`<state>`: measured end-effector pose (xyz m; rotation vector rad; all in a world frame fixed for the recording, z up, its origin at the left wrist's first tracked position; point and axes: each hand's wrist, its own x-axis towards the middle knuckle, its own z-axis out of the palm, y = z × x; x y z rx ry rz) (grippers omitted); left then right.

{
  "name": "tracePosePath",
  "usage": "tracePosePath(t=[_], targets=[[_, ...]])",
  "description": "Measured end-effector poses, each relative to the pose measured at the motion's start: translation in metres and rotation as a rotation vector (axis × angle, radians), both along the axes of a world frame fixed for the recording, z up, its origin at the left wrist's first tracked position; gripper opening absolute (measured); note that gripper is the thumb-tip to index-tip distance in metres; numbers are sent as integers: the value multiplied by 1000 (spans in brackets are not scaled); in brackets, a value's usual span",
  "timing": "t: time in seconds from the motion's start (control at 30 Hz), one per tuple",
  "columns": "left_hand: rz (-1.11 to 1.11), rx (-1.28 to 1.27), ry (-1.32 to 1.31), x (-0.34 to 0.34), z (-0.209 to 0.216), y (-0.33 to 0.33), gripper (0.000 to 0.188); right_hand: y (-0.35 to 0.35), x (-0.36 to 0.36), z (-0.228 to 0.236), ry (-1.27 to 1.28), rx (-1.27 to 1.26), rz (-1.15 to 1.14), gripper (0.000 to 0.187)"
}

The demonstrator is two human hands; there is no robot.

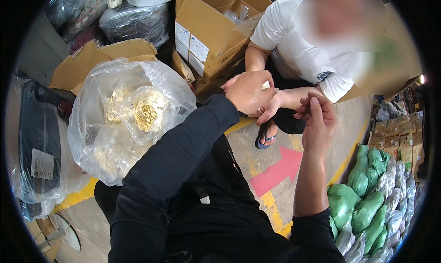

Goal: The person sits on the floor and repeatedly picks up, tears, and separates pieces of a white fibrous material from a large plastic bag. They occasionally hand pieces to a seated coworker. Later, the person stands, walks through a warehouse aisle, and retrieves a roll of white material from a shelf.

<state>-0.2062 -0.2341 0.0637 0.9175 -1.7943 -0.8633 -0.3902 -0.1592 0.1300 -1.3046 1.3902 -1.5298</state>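
Black-sleeved left hand [250, 94] closes on a small whitish piece [265, 85] over a co-worker's bare hand [272, 106], right hand [318, 118] half-curled, contents unclear.

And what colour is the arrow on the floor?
The floor arrow is pinkish red, best seen in the head view.
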Motion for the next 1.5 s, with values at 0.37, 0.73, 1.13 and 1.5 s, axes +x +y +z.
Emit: tracePosePath(t=[0.37,0.73,1.13,1.5], targets=[[-62,-218,-239,-43,-34,-18,21,6,-14,-10,-2,-45,-22,20],[-55,-405,-259,-44,-40,-23,20,5,-20,-24,-41,-34,-13,20],[-5,-447,-166,-32,-17,-10,32,3,-19,-21,-62,-78,-24,19],[292,-111,156,77,-12,93,27,46,32,-62,229,-273,390,8]])
